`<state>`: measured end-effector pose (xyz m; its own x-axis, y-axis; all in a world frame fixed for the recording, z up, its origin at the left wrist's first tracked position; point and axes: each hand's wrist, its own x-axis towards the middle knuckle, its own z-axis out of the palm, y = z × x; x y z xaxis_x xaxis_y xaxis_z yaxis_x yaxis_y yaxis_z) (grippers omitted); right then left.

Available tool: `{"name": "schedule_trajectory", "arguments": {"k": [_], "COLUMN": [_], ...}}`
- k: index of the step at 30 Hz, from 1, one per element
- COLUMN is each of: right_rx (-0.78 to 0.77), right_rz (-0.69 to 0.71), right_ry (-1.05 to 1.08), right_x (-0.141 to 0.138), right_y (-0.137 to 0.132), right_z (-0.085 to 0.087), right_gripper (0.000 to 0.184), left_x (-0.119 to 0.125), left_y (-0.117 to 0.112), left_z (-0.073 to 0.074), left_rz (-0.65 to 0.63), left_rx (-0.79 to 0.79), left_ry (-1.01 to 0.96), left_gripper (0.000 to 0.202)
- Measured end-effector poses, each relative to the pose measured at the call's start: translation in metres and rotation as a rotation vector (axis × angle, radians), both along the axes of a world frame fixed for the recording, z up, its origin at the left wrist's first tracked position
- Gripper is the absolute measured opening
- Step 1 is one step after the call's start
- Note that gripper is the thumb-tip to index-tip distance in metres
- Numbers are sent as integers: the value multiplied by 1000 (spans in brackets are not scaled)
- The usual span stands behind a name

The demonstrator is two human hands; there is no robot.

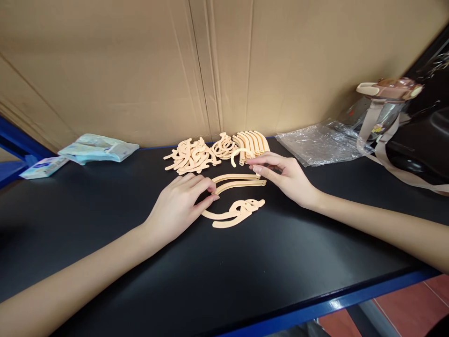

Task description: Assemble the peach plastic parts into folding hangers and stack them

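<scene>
Two peach curved strips lie flat at the middle of the black bench. Their long axis runs side to side, parallel to the front edge, bridging both hands. The left hand, fingers drawn narrow, pinches their left end. The right hand touches their right end, fingers close together; I cannot tell whether it grips. Loose peach pieces are heaped near the back edge.

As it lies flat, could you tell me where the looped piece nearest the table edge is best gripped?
Probably pinch the looped piece by its right end, coming from the right: it lies flat, its left tails lie by the left hand.
</scene>
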<state>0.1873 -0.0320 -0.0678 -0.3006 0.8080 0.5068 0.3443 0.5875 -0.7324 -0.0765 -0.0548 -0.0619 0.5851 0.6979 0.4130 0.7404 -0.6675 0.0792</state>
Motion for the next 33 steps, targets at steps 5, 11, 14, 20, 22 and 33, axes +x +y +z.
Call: {"name": "schedule_trajectory", "arguments": {"k": [5, 11, 14, 20, 22, 33], "right_rx": [-55, -73, -103, -113, -99, -99], "right_rz": [46, 61, 76, 69, 58, 41], "right_ry": [38, 14, 30, 36, 32, 32], "right_x": [-2, -1, 0, 1, 1, 1], "right_y": [0, 0, 0, 1, 2, 1], "right_z": [1, 2, 2, 1, 1, 1], "right_gripper": [27, 30, 29, 31, 31, 28], "left_x": [-1, -4, -4, -3, -3, -2], "left_y": [0, 2, 6, 13, 14, 14], "left_z": [-3, 0, 2, 3, 3, 9], "left_rz": [55, 78, 87, -23, -67, -94], "left_rx": [-74, -133, -204, -640, -762, -1021], "left_ry": [-106, -302, -474, -871, -953, -1002], "left_gripper": [22, 29, 26, 20, 17, 11]}}
